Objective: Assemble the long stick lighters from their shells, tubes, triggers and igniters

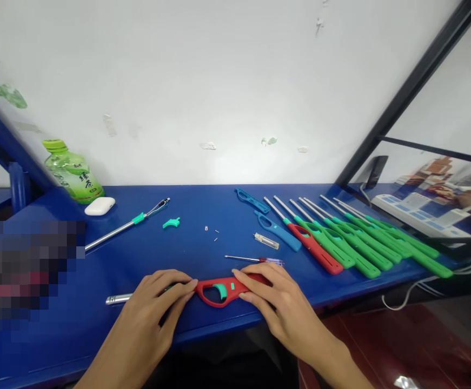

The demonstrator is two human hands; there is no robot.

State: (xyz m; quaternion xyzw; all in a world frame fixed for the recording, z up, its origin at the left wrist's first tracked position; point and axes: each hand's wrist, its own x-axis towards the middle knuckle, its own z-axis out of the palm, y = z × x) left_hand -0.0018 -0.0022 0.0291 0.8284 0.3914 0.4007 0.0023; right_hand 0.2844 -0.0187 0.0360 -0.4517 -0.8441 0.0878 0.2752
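Near the front edge of the table, a red utility lighter [232,287] with a teal trigger lies level between my two hands. My left hand [154,308] pinches its left end, where the metal tube [117,299] sticks out beyond my fingers. Around the red handle's right end, the fingers of my right hand [276,302] are closed. Just behind it rests a screwdriver [255,260] with a dark red and clear handle. Farther back are a clear fuel tank [266,241], two blue handle halves [278,229], a loose teal trigger [172,222] and tiny metal parts [206,228].
Several green lighters [365,254] and one red lighter [320,254] lie in a row at right. A bare metal tube with wires [117,232] is at left, near a white earbud case [100,206] and a green tea bottle [73,173]. A power strip [417,216] stands far right.
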